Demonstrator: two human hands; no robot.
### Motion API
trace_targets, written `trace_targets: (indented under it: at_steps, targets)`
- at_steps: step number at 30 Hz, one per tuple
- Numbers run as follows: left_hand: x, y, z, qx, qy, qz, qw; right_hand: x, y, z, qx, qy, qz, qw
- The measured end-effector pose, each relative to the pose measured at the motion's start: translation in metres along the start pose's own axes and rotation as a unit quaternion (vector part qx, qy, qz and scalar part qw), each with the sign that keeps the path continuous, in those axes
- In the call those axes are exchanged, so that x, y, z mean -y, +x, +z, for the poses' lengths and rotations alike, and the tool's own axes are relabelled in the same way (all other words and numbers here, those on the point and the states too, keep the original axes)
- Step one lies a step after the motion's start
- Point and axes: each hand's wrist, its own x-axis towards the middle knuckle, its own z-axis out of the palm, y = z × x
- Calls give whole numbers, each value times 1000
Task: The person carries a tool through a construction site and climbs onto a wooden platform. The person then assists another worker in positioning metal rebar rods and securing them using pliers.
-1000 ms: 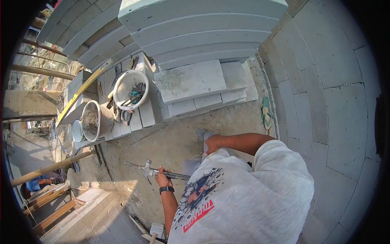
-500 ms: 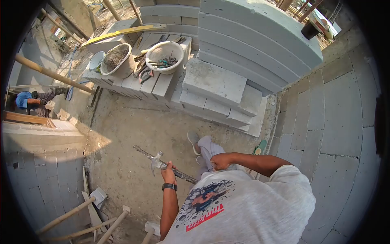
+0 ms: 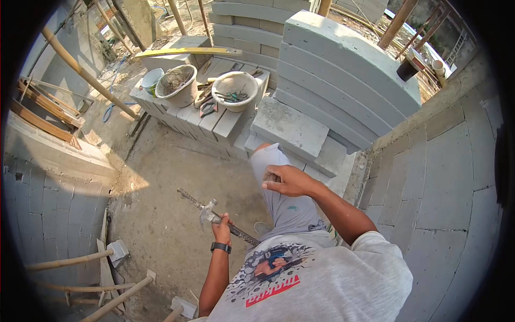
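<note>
My left hand [image 3: 221, 232], with a black watch on its wrist, is closed around a claw hammer [image 3: 208, 213] low in front of my body. Along the hammer runs a dark ribbed bar [image 3: 190, 197], also in that grip; its lower end reaches my shirt. My right hand [image 3: 283, 180] is over my raised right thigh, on the grey trousers [image 3: 292, 206]. Its fingers are curled in toward the thumb, and whatever they may hold is hidden.
Pale blocks [image 3: 289, 124] are stacked ahead, below a block wall [image 3: 343, 70]. A white bowl of tools [image 3: 234, 88], a bucket of wire [image 3: 177, 86] and a yellow level [image 3: 188, 51] rest on blocks. Bamboo poles [image 3: 115, 298] slant at lower left. A block wall [image 3: 429, 177] stands at right.
My right hand has moved up and forward from beside my hip to above my thigh. The right leg has lifted toward the stacked blocks. My left hand still holds the hammer and bar.
</note>
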Motion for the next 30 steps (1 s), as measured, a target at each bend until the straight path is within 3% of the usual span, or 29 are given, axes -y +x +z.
trace_targets:
  at_steps: [3, 6, 10, 13, 17, 19, 22, 30]
  targets:
    - [-8, 21, 13, -8, 12, 0, 1000, 11, 11, -53, -79, 13, -8, 997]
    - [-27, 35, 38, -19, 2, 12, 1000, -5, 36, -99, -165, 30, -75, 983]
    - [-45, 68, 67, -15, 43, 35, 998, -16, 80, -146, -227, -20, -27, 973]
    - [-52, 67, 74, -22, 70, 31, 997, -31, 104, -130, -244, -60, -9, 968]
    - [-54, 67, 81, -31, 76, 43, 996, -24, 104, -49, -149, 51, -24, 987]
    - [-50, 57, 72, -30, 62, 42, 997, -5, 96, -4, -47, 61, -41, 996]
    - [-50, 41, 50, -47, 48, 60, 996, -5, 100, 69, 75, 64, -80, 992]
    - [-53, 6, -33, -103, -2, 100, 990, 53, 111, 156, 209, -34, -151, 966]
